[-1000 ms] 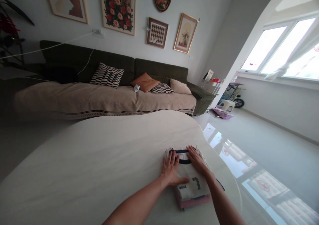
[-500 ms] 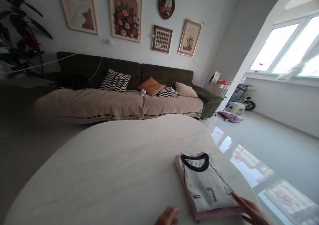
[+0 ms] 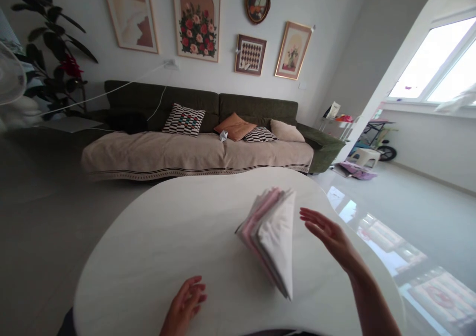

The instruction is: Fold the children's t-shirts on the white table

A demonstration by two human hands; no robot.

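A stack of folded clothes (image 3: 273,239), white and pink, stands tilted up on its edge above the white table (image 3: 167,246), its underside turned toward me. My right hand (image 3: 327,234) is just right of the stack, fingers stretched out and apart, holding nothing; whether it touches the stack I cannot tell. My left hand (image 3: 186,303) hovers low over the table's near edge, left of the stack, fingers loosely curled and apart, empty.
A dark green sofa (image 3: 208,122) with a beige cover and several cushions runs along the far wall under framed pictures. A potted plant (image 3: 55,58) stands at the left. Glossy floor (image 3: 409,227) lies to the right, with a stool and small cart near the window.
Both hands came off the flat stack, and the stack has flipped up from lying flat to standing tilted on edge. The view has shifted to the left.
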